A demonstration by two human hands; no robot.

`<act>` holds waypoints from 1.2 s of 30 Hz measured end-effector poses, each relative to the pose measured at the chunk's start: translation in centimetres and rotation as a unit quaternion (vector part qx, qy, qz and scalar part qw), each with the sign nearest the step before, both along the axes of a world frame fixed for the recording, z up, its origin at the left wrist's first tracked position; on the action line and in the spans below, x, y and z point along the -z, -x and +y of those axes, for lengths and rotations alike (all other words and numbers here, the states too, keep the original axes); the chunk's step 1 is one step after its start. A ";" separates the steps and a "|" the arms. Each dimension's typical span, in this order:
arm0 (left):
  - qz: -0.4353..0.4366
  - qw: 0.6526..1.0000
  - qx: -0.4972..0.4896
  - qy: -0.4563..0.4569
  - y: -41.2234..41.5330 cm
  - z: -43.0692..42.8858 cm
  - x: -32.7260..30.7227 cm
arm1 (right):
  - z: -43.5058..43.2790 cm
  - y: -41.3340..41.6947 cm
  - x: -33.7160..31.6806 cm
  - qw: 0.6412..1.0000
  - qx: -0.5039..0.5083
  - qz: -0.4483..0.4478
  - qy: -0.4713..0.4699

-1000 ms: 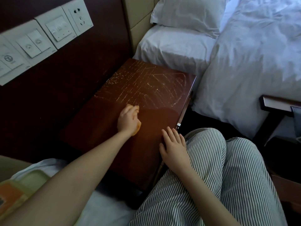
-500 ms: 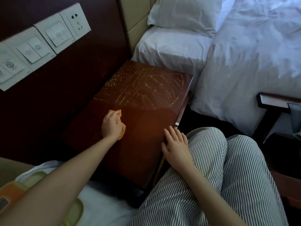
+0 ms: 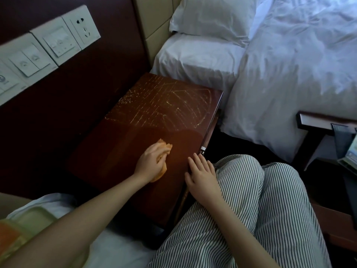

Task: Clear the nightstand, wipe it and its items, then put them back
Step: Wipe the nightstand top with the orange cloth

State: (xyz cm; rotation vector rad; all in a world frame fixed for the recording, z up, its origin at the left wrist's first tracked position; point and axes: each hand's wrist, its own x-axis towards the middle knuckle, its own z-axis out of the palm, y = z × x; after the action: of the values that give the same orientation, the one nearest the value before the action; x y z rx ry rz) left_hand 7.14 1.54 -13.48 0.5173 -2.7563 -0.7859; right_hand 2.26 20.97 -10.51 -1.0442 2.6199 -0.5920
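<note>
I judge the clearing done and the wipe under way: the desk (image 3: 146, 120) carries nothing but my hands, with the left hand (image 3: 150, 163) curled round the orange cloth (image 3: 167, 147) and pressing it onto the top. The right hand (image 3: 202, 175) lies flat just beside it, fingers straight, on the desk's near edge. The scratched stretch beyond both hands, the items themselves and the putting back look still to do. Since half a second ago the left hand has swept the cloth back toward the right hand, which has stayed put.
</note>
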 end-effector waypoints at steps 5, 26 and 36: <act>0.004 0.992 -0.128 0.010 0.1 -1.6 -0.1 | -0.2 0.2 0.0 1.000 0.004 -0.008 0.011; 0.015 0.996 -0.092 0.012 1.0 0.6 -0.2 | 0.2 0.6 0.1 0.999 0.024 0.007 -0.043; -0.032 0.993 -0.113 0.023 8.1 3.0 -0.2 | 1.0 0.8 -0.3 0.999 0.044 0.002 -0.021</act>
State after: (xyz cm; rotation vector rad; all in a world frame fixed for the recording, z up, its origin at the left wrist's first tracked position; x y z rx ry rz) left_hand -0.92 4.50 -13.32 0.8397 -2.7014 -0.6616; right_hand 1.41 21.98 -10.20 -0.9236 2.6809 -0.5525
